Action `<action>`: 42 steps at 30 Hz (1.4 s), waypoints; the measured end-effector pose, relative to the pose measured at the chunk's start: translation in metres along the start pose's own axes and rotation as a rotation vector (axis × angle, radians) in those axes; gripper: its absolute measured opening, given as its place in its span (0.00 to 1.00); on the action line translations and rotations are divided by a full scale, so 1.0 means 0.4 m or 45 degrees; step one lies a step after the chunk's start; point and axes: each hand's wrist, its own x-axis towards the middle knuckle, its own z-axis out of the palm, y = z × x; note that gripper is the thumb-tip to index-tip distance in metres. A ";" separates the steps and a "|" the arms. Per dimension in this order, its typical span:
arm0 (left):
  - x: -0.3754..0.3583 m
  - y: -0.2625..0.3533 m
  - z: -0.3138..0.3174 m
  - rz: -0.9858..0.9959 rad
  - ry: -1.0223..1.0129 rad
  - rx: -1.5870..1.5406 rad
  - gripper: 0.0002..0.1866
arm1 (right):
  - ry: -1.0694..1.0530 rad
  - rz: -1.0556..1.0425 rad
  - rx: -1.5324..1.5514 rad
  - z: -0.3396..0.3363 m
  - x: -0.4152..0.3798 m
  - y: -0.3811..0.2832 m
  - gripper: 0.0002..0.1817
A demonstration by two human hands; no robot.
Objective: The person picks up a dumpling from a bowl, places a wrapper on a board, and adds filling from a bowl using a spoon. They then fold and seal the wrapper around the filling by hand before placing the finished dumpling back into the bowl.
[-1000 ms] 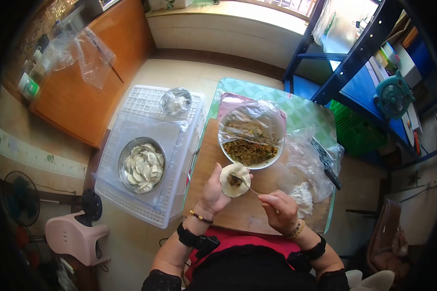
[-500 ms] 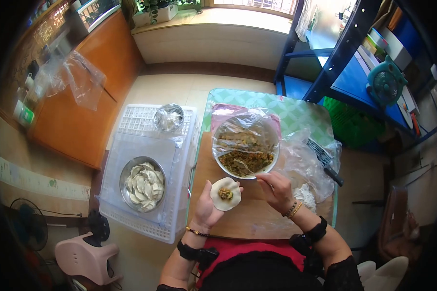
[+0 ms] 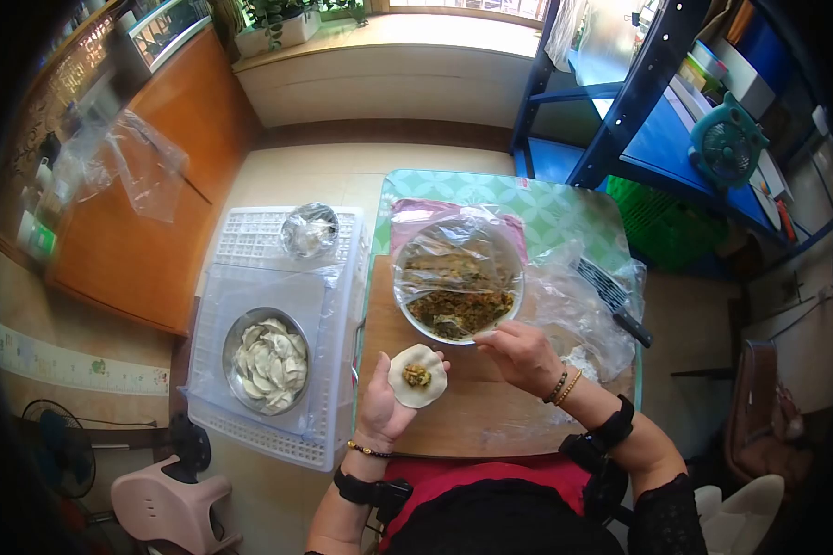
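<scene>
A round dough wrapper [image 3: 405,392] with a small mound of filling [image 3: 416,375] at its centre lies on my left hand [image 3: 384,398], which supports it from below at the table's left side. My right hand [image 3: 520,353] is pinched at the near rim of the big bowl of filling [image 3: 463,316]; what its fingers hold there is too small to make out. Clear plastic film [image 3: 461,248] covers the far part of that bowl. To the left, a metal bowl [image 3: 229,365] holds several folded dumplings [image 3: 270,361].
A white plastic crate [image 3: 319,450] stands left of the table, bearing a small film-covered bowl [image 3: 309,230]. On the table's right are a plastic bag [image 3: 565,294], white flour [image 3: 578,361] and a black-handled slotted tool [image 3: 631,326]. A pink stool [image 3: 162,504] stands lower left.
The whole view has shifted slightly. My right hand remains pinched at the bowl's near rim, and my left hand still holds the wrapper with its filling.
</scene>
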 end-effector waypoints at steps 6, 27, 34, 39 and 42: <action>0.006 -0.002 0.001 0.003 -0.015 -0.006 0.37 | 0.168 0.270 0.166 0.042 -0.019 -0.006 0.06; 0.014 0.011 -0.011 0.035 0.006 0.093 0.38 | 0.498 1.391 1.346 0.095 -0.023 0.037 0.14; 0.019 0.019 -0.007 0.039 -0.024 0.054 0.38 | 0.575 1.473 1.579 0.085 -0.038 0.044 0.13; 0.022 0.018 -0.003 0.039 -0.071 0.031 0.37 | 0.602 1.480 1.654 0.077 -0.055 0.059 0.13; 0.024 0.017 -0.002 0.044 -0.051 0.060 0.38 | 0.609 1.473 1.644 0.067 -0.059 0.056 0.13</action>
